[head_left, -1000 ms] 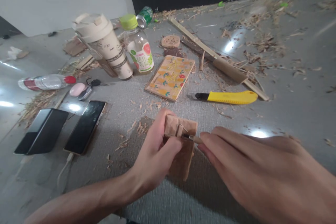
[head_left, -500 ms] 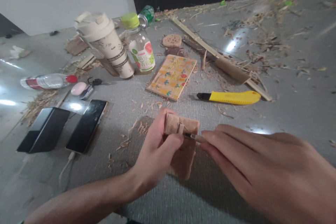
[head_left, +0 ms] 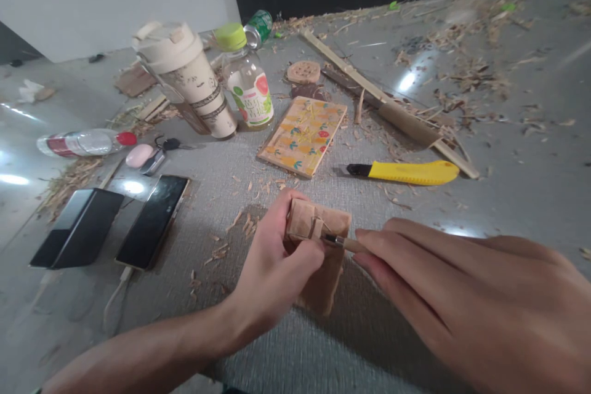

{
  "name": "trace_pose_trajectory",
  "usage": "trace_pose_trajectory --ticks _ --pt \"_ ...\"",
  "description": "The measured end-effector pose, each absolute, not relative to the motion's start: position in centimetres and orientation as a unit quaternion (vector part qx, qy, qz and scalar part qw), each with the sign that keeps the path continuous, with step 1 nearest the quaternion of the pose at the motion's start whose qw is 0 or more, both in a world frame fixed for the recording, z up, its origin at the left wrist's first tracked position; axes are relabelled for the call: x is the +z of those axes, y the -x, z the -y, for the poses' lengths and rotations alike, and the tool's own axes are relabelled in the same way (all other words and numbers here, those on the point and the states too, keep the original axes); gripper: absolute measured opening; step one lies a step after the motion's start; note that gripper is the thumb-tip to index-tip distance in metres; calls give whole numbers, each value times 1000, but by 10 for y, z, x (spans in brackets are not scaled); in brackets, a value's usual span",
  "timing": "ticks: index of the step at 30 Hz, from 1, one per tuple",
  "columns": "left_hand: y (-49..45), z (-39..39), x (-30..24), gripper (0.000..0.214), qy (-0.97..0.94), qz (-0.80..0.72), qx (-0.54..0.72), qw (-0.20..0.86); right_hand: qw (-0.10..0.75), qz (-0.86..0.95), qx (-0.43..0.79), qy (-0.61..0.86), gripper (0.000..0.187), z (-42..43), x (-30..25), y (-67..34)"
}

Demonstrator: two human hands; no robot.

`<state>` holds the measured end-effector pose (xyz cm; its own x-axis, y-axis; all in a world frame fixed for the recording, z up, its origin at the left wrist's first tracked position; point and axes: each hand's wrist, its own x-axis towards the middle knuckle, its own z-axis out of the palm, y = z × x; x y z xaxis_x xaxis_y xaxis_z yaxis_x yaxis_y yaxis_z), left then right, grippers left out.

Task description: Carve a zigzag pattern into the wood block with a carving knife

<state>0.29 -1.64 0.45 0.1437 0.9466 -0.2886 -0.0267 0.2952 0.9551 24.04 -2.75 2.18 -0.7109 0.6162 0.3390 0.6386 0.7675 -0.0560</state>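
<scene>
My left hand (head_left: 272,271) is closed round a small tan wooden block (head_left: 318,258) and holds it on end on the grey mat (head_left: 258,345). A narrow strip sits under my thumb near the block's top. My right hand (head_left: 443,295) pinches a thin carving tool (head_left: 339,241), its metal tip touching the block just right of my left thumb. Most of the tool's handle is hidden by my fingers.
Beyond the block lie a patterned notebook (head_left: 302,134) and a yellow utility knife (head_left: 406,172). A cream tumbler (head_left: 189,77), a green-capped bottle (head_left: 244,83) and a can (head_left: 257,26) stand behind. Two phones (head_left: 111,221), keys and a fallen water bottle (head_left: 85,143) are left. Shavings and bamboo strips (head_left: 388,104) litter the far side.
Almost nothing moved. The view shifted slightly, and my left thumb pressed a little tighter on the block while the tool tip stayed at the same spot.
</scene>
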Motion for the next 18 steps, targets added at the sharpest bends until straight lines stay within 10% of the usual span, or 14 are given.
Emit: trace_pose_trajectory --ticks 18 --pt "1 16 4 16 -557 -530 370 522 211 923 51 318 26 21 25 -235"
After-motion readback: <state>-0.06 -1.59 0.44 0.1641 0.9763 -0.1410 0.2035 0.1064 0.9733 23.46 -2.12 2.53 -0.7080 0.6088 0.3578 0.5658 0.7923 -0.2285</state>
